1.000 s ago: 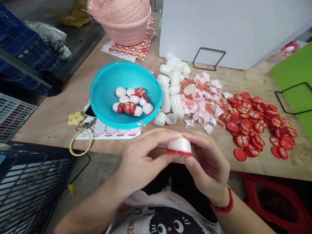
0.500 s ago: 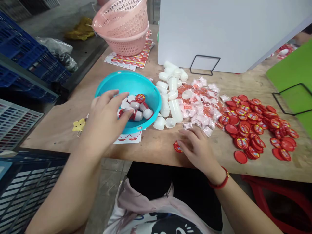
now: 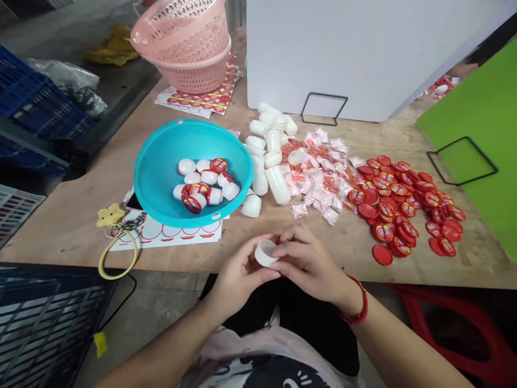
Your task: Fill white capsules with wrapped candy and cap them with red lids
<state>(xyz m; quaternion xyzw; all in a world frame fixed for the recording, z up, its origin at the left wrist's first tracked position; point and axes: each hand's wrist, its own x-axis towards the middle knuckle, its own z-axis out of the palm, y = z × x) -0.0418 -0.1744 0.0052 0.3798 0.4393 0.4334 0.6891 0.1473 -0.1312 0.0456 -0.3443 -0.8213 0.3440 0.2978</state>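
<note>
My left hand [image 3: 240, 275] is closed around a small white plastic cup [image 3: 264, 254], its open mouth tilted up and to the right. My right hand [image 3: 309, 261] meets it there, fingertips at the cup's rim. A sliver of a red lid [image 3: 278, 240] shows between the right fingers; the rest is hidden. Beyond the hands lie stacked white cups [image 3: 278, 185], pink-and-white sachets [image 3: 321, 180] and a wide spread of red lids [image 3: 383, 254] with printed labels. To the left, a teal bowl [image 3: 159, 161] contains several lidded cups [image 3: 209, 177].
Nested pink baskets [image 3: 189, 70] stand on sticker sheets [image 3: 226, 97] at the back left. A yellow star keyring [image 3: 110, 214] lies near the left front edge. White [image 3: 323, 43] and green [image 3: 476, 129] boards with black wire stands line the back.
My left hand has come from over the teal bowl to the front middle and now holds a white cup. My right hand has lifted the red lid off the table and moved beside the cup.
</note>
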